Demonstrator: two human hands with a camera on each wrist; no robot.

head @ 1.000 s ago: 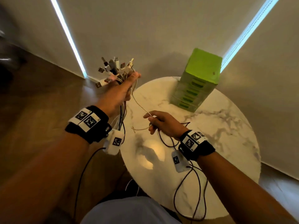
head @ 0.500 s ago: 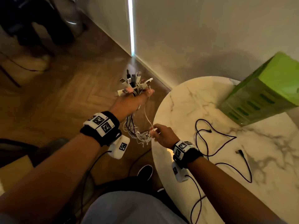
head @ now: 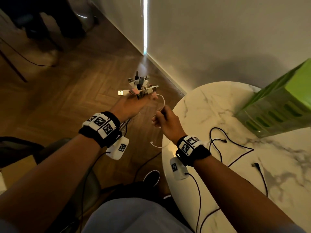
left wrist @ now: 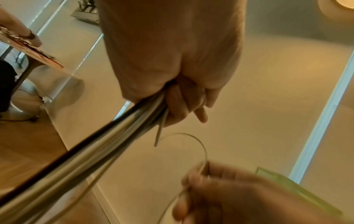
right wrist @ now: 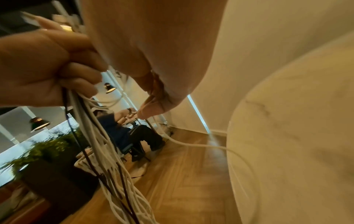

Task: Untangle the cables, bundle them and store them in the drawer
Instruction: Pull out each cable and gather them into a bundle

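Observation:
My left hand [head: 133, 106] grips a bundle of cables [right wrist: 103, 153] out over the floor, left of the round marble table [head: 218, 105]. Their plugs [head: 139, 86] fan out above my fist, and the white and dark cords hang below it [left wrist: 80, 153]. My right hand [head: 165, 120] pinches one thin white cable [head: 162, 102] that loops from the bundle to my fingers [left wrist: 203, 171]; its loose end [head: 155, 144] dangles by the table edge. A black cable [head: 232, 148] lies loose on the table. The green drawer unit [head: 276, 105] stands at the table's far right.
A wall with a lit vertical strip [head: 145, 26] runs behind the table. The wooden floor [head: 67, 91] lies to the left, with dark chair legs [head: 50, 27] at the top left. Another person [right wrist: 122, 125] sits at a distant table. My shoe [head: 151, 178] is under the table edge.
My right hand has risen from the hanging tangle to just beside the left hand, drawing a thin white cable up with it. The head view has swung further left.

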